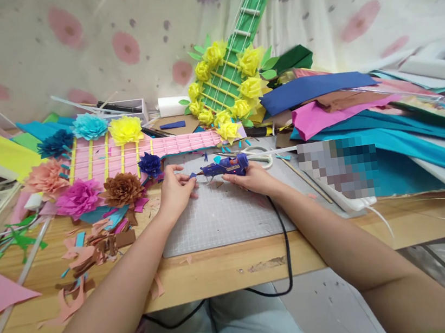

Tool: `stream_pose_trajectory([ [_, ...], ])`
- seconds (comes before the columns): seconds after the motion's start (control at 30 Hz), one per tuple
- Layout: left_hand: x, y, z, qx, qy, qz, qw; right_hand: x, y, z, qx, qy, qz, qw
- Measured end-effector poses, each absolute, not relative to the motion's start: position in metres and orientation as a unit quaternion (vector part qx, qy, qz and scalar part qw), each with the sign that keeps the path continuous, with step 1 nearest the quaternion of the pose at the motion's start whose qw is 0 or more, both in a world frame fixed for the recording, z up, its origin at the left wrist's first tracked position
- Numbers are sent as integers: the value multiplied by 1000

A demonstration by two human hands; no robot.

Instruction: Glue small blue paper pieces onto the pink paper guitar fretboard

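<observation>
My right hand (253, 177) is wrapped round a blue hot glue gun (226, 167), whose nozzle points left. Between the fingertips of my left hand (177, 190) is a small dark-blue piece of paper (193, 176), close to the nozzle tip; whether they touch I cannot tell. Both hands are above a grey gridded cutting mat (213, 222). Just beyond my left hand lies a pink paper guitar (101, 160) with yellow strips and crepe-paper flowers, among them a dark-blue flower (150, 165) near my wrist.
A green paper guitar (230, 72) with yellow roses leans at the back. Folded coloured paper (346, 112) is piled on the right beside a white power strip (350, 201). Paper scraps (90, 252) litter the left. A black cord (286, 245) hangs over the table edge. White-handled scissors (261, 157) lie behind the glue gun.
</observation>
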State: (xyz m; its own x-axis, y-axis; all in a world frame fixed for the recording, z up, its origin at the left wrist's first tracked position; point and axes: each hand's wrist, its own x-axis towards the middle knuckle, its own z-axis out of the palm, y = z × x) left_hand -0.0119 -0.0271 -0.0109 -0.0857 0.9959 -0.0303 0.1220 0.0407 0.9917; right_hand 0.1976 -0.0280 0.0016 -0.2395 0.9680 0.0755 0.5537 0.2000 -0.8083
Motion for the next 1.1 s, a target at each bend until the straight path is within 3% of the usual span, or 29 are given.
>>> stream_pose_trajectory([
  [1.1,-11,-30,-10,529,558,472,431,193,-29,4,-533,-719,325,306],
])
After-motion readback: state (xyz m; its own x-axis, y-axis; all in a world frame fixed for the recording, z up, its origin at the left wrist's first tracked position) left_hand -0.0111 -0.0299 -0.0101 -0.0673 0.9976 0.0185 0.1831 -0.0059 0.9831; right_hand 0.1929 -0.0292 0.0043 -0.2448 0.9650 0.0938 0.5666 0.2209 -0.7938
